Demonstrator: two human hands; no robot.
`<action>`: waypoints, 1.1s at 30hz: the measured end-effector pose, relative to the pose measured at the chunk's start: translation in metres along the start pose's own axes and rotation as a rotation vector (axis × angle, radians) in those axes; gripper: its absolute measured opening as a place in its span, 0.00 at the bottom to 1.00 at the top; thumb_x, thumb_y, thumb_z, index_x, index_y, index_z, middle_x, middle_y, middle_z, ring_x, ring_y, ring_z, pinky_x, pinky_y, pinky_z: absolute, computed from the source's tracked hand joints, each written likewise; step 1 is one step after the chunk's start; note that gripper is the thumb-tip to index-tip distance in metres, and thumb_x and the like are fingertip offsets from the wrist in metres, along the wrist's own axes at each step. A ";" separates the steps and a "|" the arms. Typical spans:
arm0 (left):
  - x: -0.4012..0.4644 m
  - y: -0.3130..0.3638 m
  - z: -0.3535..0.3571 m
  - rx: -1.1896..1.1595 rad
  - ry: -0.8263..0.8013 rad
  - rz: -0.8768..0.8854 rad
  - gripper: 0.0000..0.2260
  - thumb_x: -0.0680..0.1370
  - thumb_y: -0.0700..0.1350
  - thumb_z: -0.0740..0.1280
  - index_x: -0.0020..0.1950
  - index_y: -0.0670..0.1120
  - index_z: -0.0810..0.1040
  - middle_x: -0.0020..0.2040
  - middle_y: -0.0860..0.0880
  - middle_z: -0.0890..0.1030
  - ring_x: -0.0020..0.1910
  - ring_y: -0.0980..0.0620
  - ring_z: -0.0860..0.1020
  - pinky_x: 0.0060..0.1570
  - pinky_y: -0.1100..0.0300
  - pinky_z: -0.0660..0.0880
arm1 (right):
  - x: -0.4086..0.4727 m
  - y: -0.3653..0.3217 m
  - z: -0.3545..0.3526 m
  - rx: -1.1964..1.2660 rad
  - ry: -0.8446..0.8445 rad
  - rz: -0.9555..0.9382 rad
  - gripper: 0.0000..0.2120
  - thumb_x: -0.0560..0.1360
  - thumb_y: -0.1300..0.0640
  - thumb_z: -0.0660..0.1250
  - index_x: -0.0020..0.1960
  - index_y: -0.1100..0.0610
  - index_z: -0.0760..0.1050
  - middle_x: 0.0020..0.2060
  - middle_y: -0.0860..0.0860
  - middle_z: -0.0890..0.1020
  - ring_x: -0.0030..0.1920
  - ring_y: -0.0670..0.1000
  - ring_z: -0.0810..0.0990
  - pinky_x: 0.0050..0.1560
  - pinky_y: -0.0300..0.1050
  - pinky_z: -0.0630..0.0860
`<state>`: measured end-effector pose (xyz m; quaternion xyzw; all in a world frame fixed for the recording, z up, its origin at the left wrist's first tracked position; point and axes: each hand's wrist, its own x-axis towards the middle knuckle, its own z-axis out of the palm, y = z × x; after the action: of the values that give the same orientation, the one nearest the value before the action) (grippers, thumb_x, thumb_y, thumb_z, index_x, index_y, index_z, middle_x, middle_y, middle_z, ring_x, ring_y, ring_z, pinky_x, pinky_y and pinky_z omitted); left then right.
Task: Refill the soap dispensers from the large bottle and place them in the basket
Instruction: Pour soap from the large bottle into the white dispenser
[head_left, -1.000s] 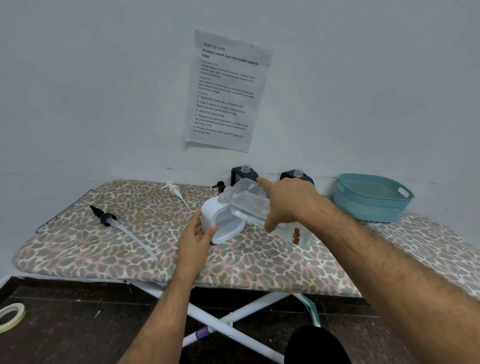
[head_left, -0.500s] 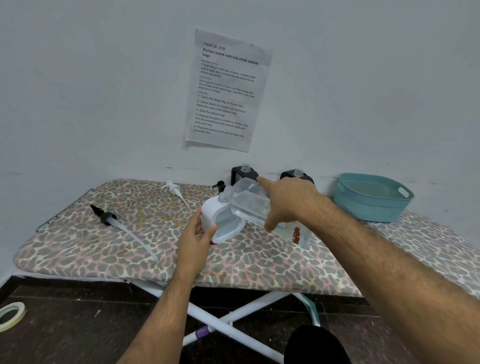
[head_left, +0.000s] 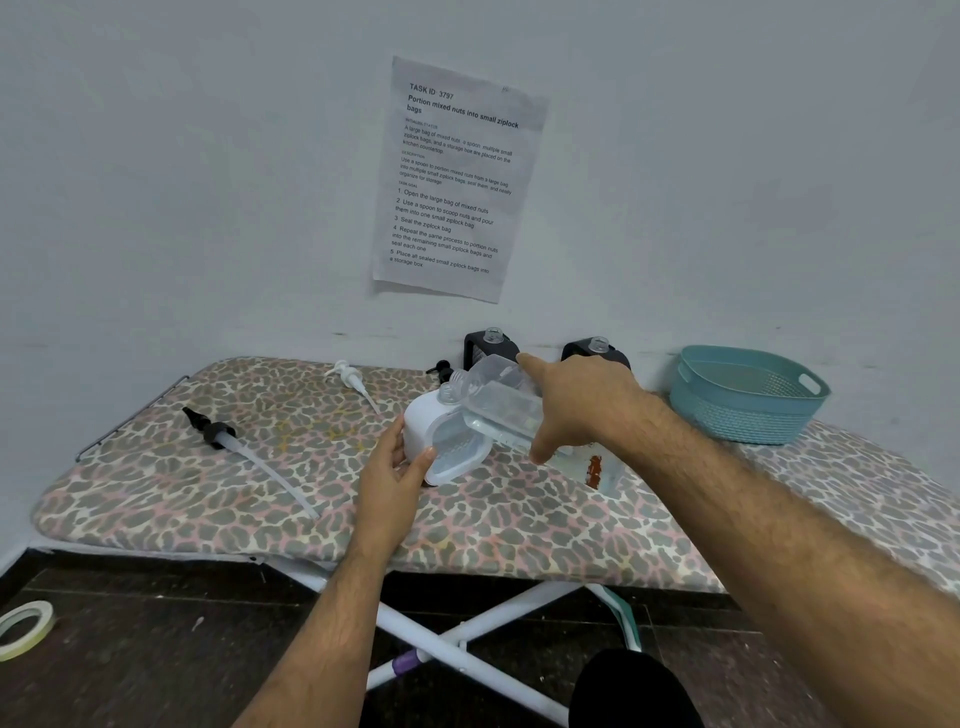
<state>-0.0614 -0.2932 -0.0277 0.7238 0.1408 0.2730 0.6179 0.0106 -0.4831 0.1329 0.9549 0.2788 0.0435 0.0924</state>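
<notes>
- The right hand (head_left: 582, 405), in the centre of the frame, grips a large clear plastic bottle (head_left: 506, 410) tipped on its side, fingers and thumb curled round its body, forefinger stretched along its top edge.
- The bottle's neck points to the left of the frame and meets the small clear neck on top of a white plastic soap dispenser (head_left: 441, 436) with a translucent ribbed front.
- The left hand (head_left: 397, 470) holds the white dispenser from the near side, thumb on its front lower edge and fingers wrapped round its left side; the dispenser rests on the worktop (head_left: 208, 499), an ironing board with a leopard-print cover.
- Two black soap dispensers with clear open necks stand against the wall behind the hands: one (head_left: 485, 345) just above the bottle, the other (head_left: 597, 351) to its right, partly hidden by the right hand.
- A teal plastic woven-pattern basket (head_left: 748, 395) sits at the right of the worktop, well apart from the white dispenser.
- A black pump head with a long clear tube (head_left: 244, 452) lies at the left of the worktop; a white pump head (head_left: 353, 379) lies further back, near the wall.
- A printed paper sheet (head_left: 457, 179) hangs on the wall above.
- A roll of tape (head_left: 26, 629) lies on the dark floor at lower left.
</notes>
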 end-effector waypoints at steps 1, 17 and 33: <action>-0.001 0.001 0.000 -0.001 0.002 -0.002 0.28 0.79 0.44 0.68 0.77 0.52 0.64 0.63 0.55 0.73 0.58 0.59 0.75 0.45 0.64 0.80 | -0.001 0.000 0.001 0.012 0.000 0.000 0.51 0.62 0.37 0.77 0.77 0.45 0.54 0.55 0.48 0.81 0.52 0.52 0.79 0.43 0.48 0.77; -0.001 0.002 0.002 -0.017 0.016 -0.005 0.27 0.79 0.43 0.68 0.77 0.51 0.64 0.65 0.52 0.74 0.60 0.55 0.75 0.38 0.72 0.77 | -0.019 0.006 0.046 0.303 0.098 0.023 0.54 0.61 0.36 0.77 0.77 0.45 0.50 0.32 0.43 0.72 0.38 0.51 0.76 0.37 0.46 0.76; -0.004 0.002 0.002 0.031 0.041 0.008 0.27 0.79 0.46 0.69 0.77 0.53 0.65 0.62 0.55 0.75 0.59 0.56 0.76 0.40 0.69 0.78 | -0.023 0.010 0.098 1.125 0.349 0.115 0.53 0.61 0.46 0.82 0.78 0.45 0.55 0.69 0.44 0.72 0.64 0.47 0.74 0.64 0.49 0.74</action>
<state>-0.0631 -0.2976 -0.0265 0.7282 0.1546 0.2882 0.6023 0.0097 -0.5193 0.0380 0.8495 0.2178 0.0503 -0.4779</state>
